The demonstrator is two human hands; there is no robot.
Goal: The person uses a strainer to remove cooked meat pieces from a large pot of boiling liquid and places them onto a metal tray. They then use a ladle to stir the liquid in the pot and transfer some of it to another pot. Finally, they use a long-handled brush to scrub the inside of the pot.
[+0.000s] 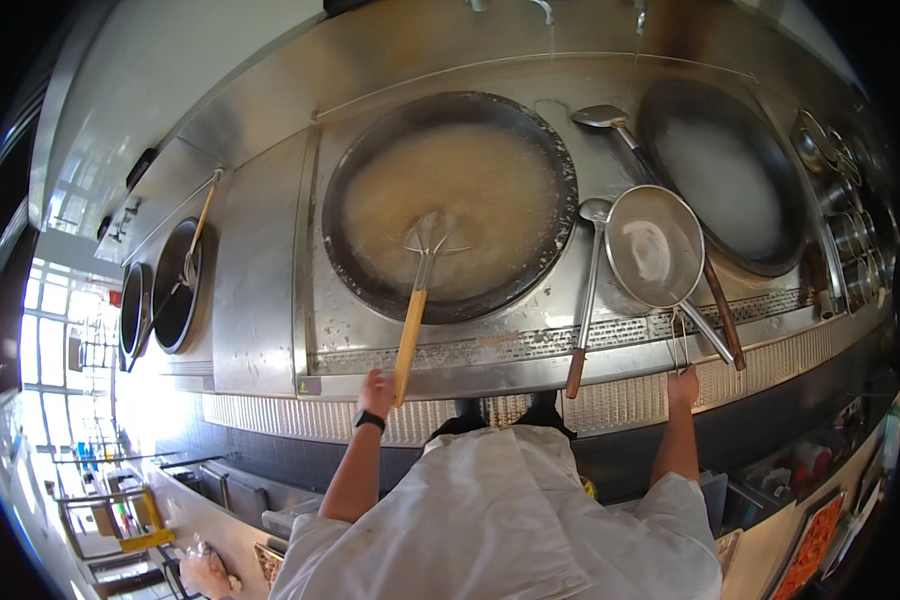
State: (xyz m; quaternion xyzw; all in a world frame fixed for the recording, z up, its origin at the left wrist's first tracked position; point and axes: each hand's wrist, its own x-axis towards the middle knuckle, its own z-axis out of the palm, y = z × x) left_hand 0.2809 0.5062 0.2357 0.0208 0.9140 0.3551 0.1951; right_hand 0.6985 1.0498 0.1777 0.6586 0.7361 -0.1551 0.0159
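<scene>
My left hand (376,394) is at the front edge of the range, against the lower end of a wooden handle. That handle belongs to a wire skimmer (414,311), whose head dips into cloudy liquid in a large wok (562,161). Whether the fingers close round the handle is unclear. At the right, my right hand (683,387) is closed on the lower end of a thin wire utensil (676,341). Just beyond it lies a round metal strainer or bowl (655,244) with a tubular handle. A ladle (589,277) with a wooden handle end lies to its left.
A second wok (780,240) holds pale, cloudy liquid. A wok spatula (600,115) lies between the woks, its handle passing behind the strainer. Two dark woks (196,300) stand far left. Metal containers (844,229) line the right end. Behind me is a counter with an orange-filled tray (810,551).
</scene>
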